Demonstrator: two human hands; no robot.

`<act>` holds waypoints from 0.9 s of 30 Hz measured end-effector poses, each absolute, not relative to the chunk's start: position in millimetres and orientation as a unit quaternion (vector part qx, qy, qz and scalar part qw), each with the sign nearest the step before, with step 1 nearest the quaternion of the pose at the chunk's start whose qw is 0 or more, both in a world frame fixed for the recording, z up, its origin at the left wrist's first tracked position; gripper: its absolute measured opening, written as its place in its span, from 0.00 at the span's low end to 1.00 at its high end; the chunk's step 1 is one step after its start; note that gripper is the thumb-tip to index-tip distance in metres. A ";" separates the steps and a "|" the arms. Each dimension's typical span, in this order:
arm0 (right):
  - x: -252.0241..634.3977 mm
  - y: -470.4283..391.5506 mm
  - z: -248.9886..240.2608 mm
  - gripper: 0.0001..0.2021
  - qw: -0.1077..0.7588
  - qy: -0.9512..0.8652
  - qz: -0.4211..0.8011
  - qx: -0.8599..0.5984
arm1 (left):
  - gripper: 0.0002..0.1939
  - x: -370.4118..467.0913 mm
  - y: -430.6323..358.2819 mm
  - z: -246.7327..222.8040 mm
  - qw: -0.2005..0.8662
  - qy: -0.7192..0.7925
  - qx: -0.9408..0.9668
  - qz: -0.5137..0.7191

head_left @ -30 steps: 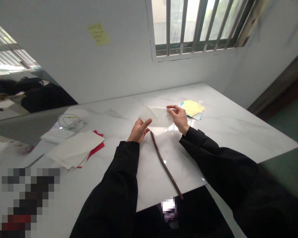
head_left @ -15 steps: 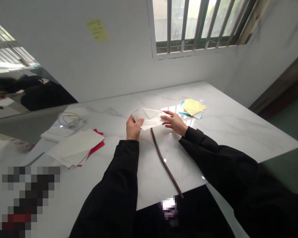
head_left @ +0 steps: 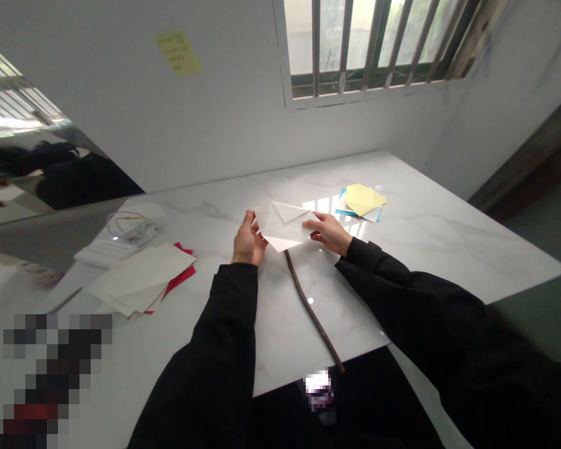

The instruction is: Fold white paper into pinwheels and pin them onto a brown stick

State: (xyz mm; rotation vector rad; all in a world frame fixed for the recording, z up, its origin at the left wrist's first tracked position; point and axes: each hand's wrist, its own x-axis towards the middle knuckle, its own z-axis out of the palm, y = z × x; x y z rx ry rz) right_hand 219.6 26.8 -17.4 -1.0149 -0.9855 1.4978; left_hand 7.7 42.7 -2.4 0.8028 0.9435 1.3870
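A folded white sheet of paper [head_left: 280, 234], with a triangular flap on its upper side, is raised above the table. My right hand [head_left: 331, 232] pinches its right end, fingers on top. At the left edge is my left hand [head_left: 249, 243], thumb raised off the paper and apart from the fingers. Those fingers are partly hidden at the paper's lower left edge. Below the sheet a thin brown stick [head_left: 311, 305] lies on the table, its far end covered by the paper and its near end at the table's front edge.
On the white marbled table [head_left: 439, 237], yellow, white and blue papers [head_left: 365, 199] lie at the back right. To the left are cream sheets [head_left: 144, 277] over red paper [head_left: 182, 272], with a coiled white cable [head_left: 133, 226] behind. A yellow note [head_left: 178, 53] hangs on the wall.
My left thumb has come off the top of the paper, and the left hand has moved slightly left. The sheet has tilted, showing more of its face. My right hand keeps its hold.
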 end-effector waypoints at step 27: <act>219.1 24.9 -7.4 0.21 0.497 -0.281 0.760 -0.311 | 0.20 5.1 44.7 -8.2 0.571 0.416 0.347 0.617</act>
